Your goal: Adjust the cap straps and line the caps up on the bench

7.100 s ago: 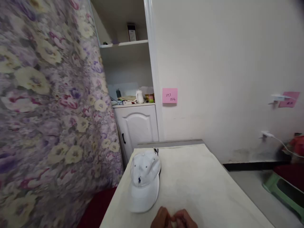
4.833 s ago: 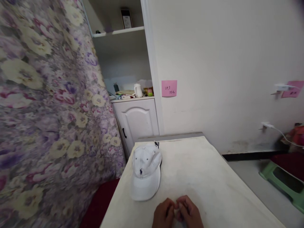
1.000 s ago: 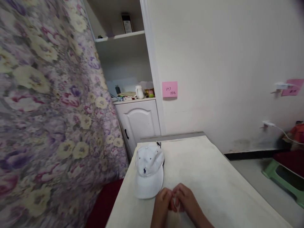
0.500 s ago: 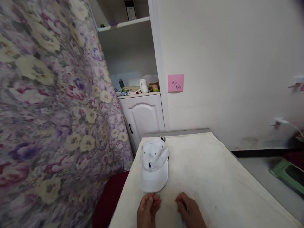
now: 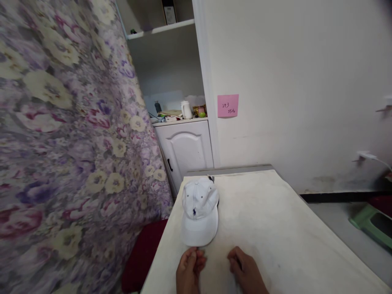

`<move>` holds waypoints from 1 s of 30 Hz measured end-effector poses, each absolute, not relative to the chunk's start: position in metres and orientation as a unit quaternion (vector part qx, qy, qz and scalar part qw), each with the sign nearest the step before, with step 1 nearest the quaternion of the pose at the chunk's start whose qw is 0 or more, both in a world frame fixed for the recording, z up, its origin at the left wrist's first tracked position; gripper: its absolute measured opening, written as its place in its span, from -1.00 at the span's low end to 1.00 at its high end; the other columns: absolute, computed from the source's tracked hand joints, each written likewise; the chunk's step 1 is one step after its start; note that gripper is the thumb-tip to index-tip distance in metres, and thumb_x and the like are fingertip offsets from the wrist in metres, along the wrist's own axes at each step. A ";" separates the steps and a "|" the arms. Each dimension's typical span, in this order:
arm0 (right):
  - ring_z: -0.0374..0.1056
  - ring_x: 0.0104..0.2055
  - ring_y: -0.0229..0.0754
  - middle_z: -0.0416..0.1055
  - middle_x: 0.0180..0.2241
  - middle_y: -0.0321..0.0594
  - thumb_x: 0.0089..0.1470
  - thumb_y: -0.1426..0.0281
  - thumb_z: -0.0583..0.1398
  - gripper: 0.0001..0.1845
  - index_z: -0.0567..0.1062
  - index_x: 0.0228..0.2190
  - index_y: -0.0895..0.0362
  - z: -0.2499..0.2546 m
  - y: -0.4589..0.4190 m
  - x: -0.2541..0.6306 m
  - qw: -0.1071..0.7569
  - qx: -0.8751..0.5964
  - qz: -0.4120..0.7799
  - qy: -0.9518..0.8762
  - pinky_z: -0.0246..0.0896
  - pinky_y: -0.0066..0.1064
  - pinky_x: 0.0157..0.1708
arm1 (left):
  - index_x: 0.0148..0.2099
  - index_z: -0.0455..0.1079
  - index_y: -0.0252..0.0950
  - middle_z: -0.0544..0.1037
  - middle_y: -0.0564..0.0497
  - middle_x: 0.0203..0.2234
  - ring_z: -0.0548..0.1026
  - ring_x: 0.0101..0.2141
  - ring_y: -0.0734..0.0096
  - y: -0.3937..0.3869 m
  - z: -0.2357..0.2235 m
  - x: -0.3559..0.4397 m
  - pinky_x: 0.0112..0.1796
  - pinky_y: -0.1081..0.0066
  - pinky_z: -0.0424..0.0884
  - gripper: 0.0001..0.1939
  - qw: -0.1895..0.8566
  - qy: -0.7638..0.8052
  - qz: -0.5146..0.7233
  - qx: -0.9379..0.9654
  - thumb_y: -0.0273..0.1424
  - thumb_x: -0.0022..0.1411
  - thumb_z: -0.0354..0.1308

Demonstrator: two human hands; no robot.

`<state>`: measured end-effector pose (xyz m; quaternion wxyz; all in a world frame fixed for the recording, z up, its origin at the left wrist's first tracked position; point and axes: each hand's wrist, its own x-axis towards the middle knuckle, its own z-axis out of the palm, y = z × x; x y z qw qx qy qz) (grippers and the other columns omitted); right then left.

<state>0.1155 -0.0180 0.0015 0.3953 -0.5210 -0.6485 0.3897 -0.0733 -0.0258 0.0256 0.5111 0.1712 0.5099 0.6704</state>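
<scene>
So I've got the white cap lying crown up on the bench, over by the left edge toward the far left corner, brim pointing at the near edge. Little dark logo on the front, and I can't see inside the crown at all.

My left hand is right at the front of the brim, fingers bent, thumb up against them. Can't tell if it's touching the cap or pinching something tiny. My right hand is well apart from the cap, by the near edge, fingers curled in. Whether there's anything in that one, no clue from this angle.

Storage-wise, behind the bench there's an open cupboard. Its upper shelf has a dark box with a pale label, standing up, plus a small dark thing near the left end. Lower down, on top of the cabinet, there's a white jug standing upright, a dark bottle further left, a pile of flat stuff between them, and something green to the right. The cabinet door's shut, so its contents are hidden.
</scene>
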 end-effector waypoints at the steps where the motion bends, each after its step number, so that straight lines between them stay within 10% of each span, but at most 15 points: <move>1: 0.36 -0.42 -0.09 0.42 -0.52 -0.25 0.10 0.29 0.00 -0.83 0.32 -0.44 0.06 0.002 -0.018 0.115 0.394 -0.522 0.390 -0.648 0.18 -0.32 -0.35 | -0.24 0.47 -0.36 0.65 -0.01 -0.51 0.57 -0.48 0.38 -0.026 0.026 -0.073 -0.38 0.42 0.49 -0.61 0.511 0.509 0.670 0.174 -0.35 -0.13 0.49; 19: 0.38 -0.43 -0.10 0.41 -0.53 -0.27 0.08 0.32 -0.02 -0.84 0.33 -0.42 0.06 0.000 -0.015 0.116 0.391 -0.518 0.401 -0.646 0.19 -0.34 -0.36 | -0.15 0.48 -0.39 0.66 0.01 -0.50 0.53 -0.51 0.45 -0.026 0.047 -0.072 -0.41 0.51 0.50 -0.46 0.481 0.501 0.697 0.180 -0.30 -0.19 0.53; 30: 0.37 -0.42 -0.08 0.42 -0.51 -0.24 0.06 0.34 -0.02 -0.85 0.33 -0.40 0.07 -0.002 -0.015 0.116 0.388 -0.518 0.400 -0.648 0.16 -0.32 -0.36 | -0.37 0.53 -0.38 0.67 -0.02 -0.45 0.64 -0.40 0.42 -0.006 0.075 -0.070 -0.28 0.47 0.61 -0.86 0.531 0.393 0.741 0.117 -0.69 0.09 0.25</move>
